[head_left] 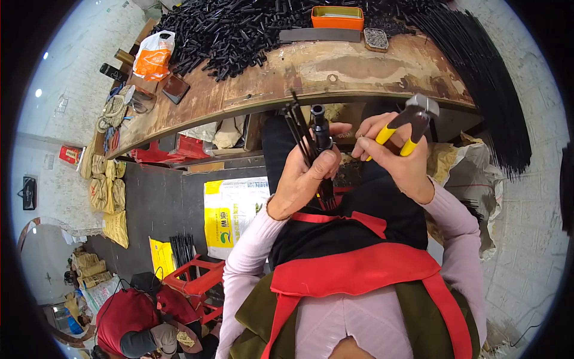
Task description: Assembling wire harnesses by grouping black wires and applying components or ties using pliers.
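Note:
My left hand (305, 180) is closed around several thin black rods (294, 127) and a black ribbed tubular part (321, 127), all pointing up and away from me. In my right hand (403, 173) is a pair of end-cutting pincers (423, 113) with yellow handles, its metal head raised above the fingers. Thumb and fingertips of that hand come together near the left hand; whether they also pinch something small is too fine to see. Both hands are over my lap, just before the front edge of the wooden workbench (335, 66).
Black tubular parts (221, 42) are heaped on the bench beside an orange box (337, 18), a grey bar (320, 35) and a tin of small metal bits (376, 39). Long black rods (478, 66) overhang the right end. At lower left, a person (128, 317) bends near a red stool (200, 275).

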Available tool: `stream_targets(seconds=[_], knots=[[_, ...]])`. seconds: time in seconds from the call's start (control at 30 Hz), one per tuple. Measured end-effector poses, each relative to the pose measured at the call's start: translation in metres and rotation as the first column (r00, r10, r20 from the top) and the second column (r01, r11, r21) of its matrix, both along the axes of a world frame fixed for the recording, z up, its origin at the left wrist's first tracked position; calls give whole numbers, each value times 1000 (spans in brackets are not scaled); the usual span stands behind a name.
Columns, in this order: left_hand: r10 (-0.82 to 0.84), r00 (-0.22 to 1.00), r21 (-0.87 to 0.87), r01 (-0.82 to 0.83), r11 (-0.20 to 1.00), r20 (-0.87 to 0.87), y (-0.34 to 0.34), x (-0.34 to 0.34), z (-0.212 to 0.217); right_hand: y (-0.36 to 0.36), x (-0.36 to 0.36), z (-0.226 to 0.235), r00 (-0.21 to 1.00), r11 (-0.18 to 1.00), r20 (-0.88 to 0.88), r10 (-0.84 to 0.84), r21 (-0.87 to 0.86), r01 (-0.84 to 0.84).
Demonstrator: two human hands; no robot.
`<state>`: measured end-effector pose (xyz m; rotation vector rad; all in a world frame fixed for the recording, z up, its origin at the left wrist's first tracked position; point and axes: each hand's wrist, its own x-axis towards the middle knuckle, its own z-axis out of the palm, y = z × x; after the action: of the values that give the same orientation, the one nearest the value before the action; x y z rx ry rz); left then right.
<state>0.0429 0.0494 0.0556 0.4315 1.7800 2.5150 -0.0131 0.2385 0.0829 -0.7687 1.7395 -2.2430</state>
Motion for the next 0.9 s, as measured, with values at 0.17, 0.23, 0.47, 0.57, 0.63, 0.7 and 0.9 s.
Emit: stream_targets(seconds=[0.17,0.23,0.47,0.57,0.63,0.7,0.9], knots=[[-61,998,-34,62,998,16,8,-1,6,8,-5,-9,979,999,-203,35,36,-29],[-83,997,-31,83,996,1,10,-1,4,9,-5,-10,966,1000,-259,6,27,1],[-70,997,-31,70,997,23,12,-1,9,4,1,-5,996,998,-56,66,26,-64],[-52,999,-60,52,997,4,9,-1,7,-1,2,-3,996,996,44,74,-57,-72],[-46,999,-77,45,996,-9,8,-1,5,-2,3,-2,995,995,57,77,-72,-73],[-37,999,-62,35,997,-31,7,-1,4,-4,4,1,989,987,100,112,-130,-99],[-82,995,-56,80,995,-50,7,1,5,-6,7,6,986,981,113,123,-161,-104]])
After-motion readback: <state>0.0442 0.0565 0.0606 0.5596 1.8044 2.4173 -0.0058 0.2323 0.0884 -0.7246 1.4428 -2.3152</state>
